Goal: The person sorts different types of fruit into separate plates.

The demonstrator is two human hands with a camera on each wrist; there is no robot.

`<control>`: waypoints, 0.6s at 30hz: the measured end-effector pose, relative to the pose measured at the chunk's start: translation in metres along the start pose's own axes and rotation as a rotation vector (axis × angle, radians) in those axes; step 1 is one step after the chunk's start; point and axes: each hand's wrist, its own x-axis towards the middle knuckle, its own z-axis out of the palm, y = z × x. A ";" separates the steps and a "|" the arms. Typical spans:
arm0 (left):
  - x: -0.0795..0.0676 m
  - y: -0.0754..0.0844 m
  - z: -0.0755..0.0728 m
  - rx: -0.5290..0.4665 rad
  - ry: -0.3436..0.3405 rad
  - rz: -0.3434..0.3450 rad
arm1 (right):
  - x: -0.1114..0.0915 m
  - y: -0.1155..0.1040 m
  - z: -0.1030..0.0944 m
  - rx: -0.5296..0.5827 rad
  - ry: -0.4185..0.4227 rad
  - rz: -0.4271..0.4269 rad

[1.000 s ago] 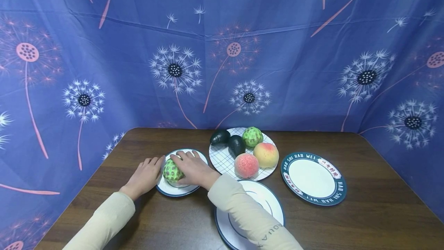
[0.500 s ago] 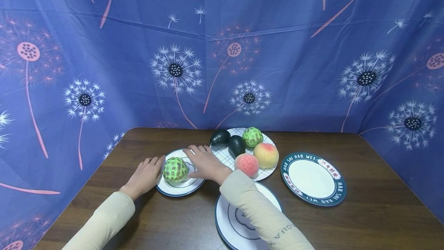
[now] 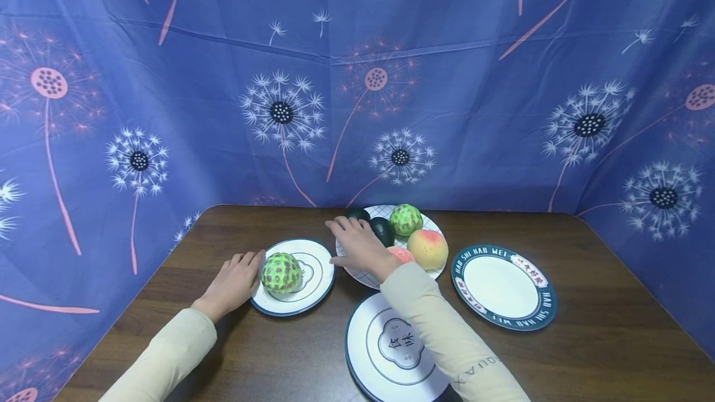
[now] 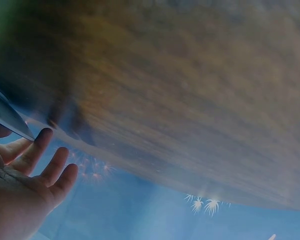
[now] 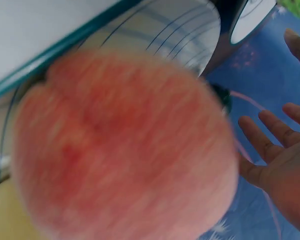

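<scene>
My left hand (image 3: 234, 281) rests at the left rim of a small white plate (image 3: 317, 278) with a dark blue edge. On that plate sits a green, brown-spotted knobbly fruit (image 3: 281, 273), close beside the fingertips. In the left wrist view, loosely extended fingers (image 4: 52, 167) meet the plate's edge (image 4: 12, 117). My right hand (image 3: 362, 245), fingers spread and holding nothing, is over the left side of a checked plate (image 3: 381, 211). It partly hides two dark avocados (image 3: 383, 232) and a pink peach (image 3: 401, 254). That peach (image 5: 125, 150) looms large in the right wrist view.
A yellow-pink peach (image 3: 427, 250) and another green knobbly fruit (image 3: 406, 220) share the checked plate. Stacked white plates (image 3: 380, 365) stand in front, partly under my right sleeve (image 3: 447, 334). A green-rimmed plate (image 3: 505, 321) lies to the right. A blue dandelion cloth (image 3: 469, 110) hangs behind the table.
My right hand has let go of the green fruit on the small plate and moved right and away, over the checked plate. The left hand and the fruit have stayed in place.
</scene>
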 end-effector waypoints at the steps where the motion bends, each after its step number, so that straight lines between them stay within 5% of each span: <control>1: 0.000 0.000 0.000 0.000 0.000 -0.001 | -0.001 0.004 -0.001 0.007 0.006 0.004; 18: 0.001 0.000 0.000 0.006 -0.017 -0.005 | -0.014 0.062 -0.015 0.037 0.054 0.134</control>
